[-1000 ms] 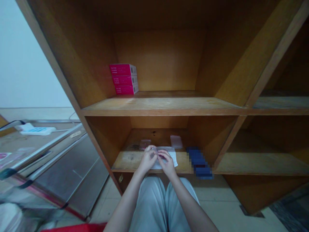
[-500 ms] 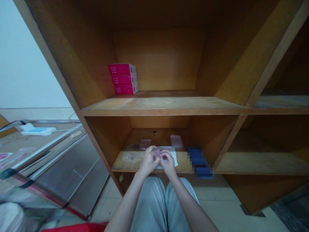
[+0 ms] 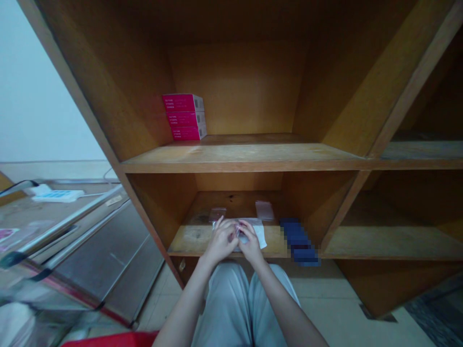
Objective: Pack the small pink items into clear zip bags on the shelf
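My left hand and my right hand meet over a white sheet on the lower shelf. Their fingers are pinched together around a small, shiny, clear-and-pinkish thing, mostly hidden by the fingertips; it looks like thin plastic, but I cannot make out its kind. Behind my left hand lies a small clear plastic bag with something reddish in it. A second small clear bag rests on the shelf beyond my right hand.
Pink boxes are stacked on the upper shelf. A blurred-out dark blue item hangs over the lower shelf's front edge at right. To the left stands a metal-framed table with a white power strip. The shelf board overhangs my knees.
The fingers of my left hand have shifted and spread slightly at the back. Both hands stay close together over the sheet, with the small thing still between them.
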A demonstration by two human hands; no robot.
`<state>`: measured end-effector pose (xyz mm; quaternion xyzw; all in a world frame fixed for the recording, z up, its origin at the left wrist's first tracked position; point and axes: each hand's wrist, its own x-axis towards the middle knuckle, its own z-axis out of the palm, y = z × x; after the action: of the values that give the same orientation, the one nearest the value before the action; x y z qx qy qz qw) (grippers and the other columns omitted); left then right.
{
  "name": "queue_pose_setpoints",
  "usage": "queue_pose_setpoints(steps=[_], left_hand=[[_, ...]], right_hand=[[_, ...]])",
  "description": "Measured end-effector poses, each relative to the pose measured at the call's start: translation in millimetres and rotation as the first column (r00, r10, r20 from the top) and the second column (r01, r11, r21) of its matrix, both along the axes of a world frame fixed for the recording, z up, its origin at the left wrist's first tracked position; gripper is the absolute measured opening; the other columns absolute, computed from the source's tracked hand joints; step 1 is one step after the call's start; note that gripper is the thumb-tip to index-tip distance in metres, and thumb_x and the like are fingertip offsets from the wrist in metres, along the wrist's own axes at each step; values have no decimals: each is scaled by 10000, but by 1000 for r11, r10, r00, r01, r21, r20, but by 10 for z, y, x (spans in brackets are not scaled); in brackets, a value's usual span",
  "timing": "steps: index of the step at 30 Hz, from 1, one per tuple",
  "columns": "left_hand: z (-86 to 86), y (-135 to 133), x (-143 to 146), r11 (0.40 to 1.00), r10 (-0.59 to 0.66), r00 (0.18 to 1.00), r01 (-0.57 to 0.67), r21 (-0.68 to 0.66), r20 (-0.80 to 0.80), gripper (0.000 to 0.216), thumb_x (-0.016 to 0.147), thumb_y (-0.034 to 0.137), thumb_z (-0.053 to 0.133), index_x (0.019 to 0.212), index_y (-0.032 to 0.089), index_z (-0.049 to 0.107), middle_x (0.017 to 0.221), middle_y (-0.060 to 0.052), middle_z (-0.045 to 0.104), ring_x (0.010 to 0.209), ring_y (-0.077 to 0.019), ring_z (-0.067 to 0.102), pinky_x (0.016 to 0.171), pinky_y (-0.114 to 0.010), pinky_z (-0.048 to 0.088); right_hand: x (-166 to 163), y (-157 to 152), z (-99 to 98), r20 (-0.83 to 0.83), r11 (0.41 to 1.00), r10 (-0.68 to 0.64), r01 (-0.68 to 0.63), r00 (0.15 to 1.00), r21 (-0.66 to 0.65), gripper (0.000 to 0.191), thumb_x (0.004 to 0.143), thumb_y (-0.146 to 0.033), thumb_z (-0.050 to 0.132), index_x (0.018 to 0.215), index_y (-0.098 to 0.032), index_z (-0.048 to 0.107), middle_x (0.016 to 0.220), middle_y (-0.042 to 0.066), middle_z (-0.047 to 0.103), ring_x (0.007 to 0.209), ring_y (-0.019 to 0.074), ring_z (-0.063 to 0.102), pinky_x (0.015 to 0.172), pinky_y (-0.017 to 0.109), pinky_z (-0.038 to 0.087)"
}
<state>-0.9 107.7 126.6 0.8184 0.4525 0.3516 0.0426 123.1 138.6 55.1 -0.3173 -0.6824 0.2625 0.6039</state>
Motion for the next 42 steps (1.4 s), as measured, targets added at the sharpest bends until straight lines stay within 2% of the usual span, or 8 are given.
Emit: queue_pose_setpoints(steps=[7,11,18,23,27,33,37,42], left_hand=[[-27,5,-146,999,-28,992,25,-26,-127,598,653,171,520,1226,196,351,1255,-82,440,1210,-220,318,1047,-473,87],[-108,64,-234,999,-32,984,26,-36,-174,494,700,221,542,1178,241,420,1210,-54,488,1188,-218,344,1043,-480,76],[-259,154,-279,991,133,989,-131,32,-69,428,711,360,579,1104,233,469,1044,-50,557,1038,-220,462,1015,-482,156],[-555,277,-264,980,196,976,-197,3,100,407,768,366,507,1128,197,420,1061,-84,522,1009,-231,468,888,-414,354],[-756,370,-279,976,218,960,-213,-51,176,407,779,357,491,1129,172,395,1062,-101,496,1018,-231,458,874,-407,372],[-751,365,-288,978,198,968,-184,-99,155,467,763,382,509,1148,160,365,1091,-111,471,1055,-242,422,899,-422,350],[-734,345,-287,975,208,966,-192,-109,155,479,779,386,481,1169,145,345,1117,-126,455,1080,-246,403,916,-430,336],[-733,326,-294,980,179,971,-163,-110,160,473,795,373,455,1197,162,325,1170,-122,431,1121,-248,378,943,-443,308]], right_hand=[[-7,-28,47,19,999,-4,4,1000,-36,292,697,-197,591,986,-230,573,1107,66,508,1056,197,462,926,369,366],[-3,-39,55,-2,998,-9,9,1000,-62,157,737,-229,550,887,-203,584,1071,72,518,1021,188,478,887,345,389],[12,93,-109,-246,962,-153,87,957,-259,94,738,-191,457,831,-199,466,959,53,536,827,142,537,754,293,435],[17,124,-140,-297,955,-144,53,944,-292,119,704,-165,444,817,-200,458,944,44,536,813,140,539,760,294,424],[12,129,-141,-392,955,-138,18,910,-295,98,696,-168,443,788,-197,459,925,36,541,792,139,547,762,304,422],[86,216,-2,-526,926,-218,4,822,-378,114,696,-202,449,808,-190,465,842,26,573,732,141,574,692,290,441],[247,328,132,-378,901,-283,110,882,-419,144,659,-214,475,789,-172,519,815,42,603,702,151,575,672,284,440],[449,407,173,115,909,-215,242,970,-341,171,683,-233,489,735,-135,619,751,87,642,678,182,577,661,295,433]])
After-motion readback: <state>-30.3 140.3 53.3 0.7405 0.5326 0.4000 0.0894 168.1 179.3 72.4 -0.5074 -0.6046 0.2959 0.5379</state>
